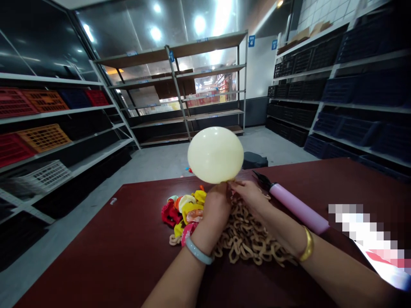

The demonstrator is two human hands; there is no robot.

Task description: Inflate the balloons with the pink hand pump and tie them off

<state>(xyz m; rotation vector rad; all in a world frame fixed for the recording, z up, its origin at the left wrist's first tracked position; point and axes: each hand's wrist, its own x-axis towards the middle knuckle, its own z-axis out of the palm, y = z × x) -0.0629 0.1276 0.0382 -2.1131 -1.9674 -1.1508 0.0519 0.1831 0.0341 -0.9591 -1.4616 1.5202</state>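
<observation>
There's the pale balloon (215, 155) bulging up just beyond your grip, near round, no clear long axis, neck end toward you, your left hand (217, 206) curled tight on it and your right hand (252, 194) pinching there too, equally near.

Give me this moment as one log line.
balloon: inflated | left hand: at balloon's bottom | right hand: likewise | pump: on table

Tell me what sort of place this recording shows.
Most likely a storeroom or warehouse area: coloured plastic crates sit on shelving to the left, dark crates line the racks to the right, and a multi-level shelf unit stands at the back.
</observation>
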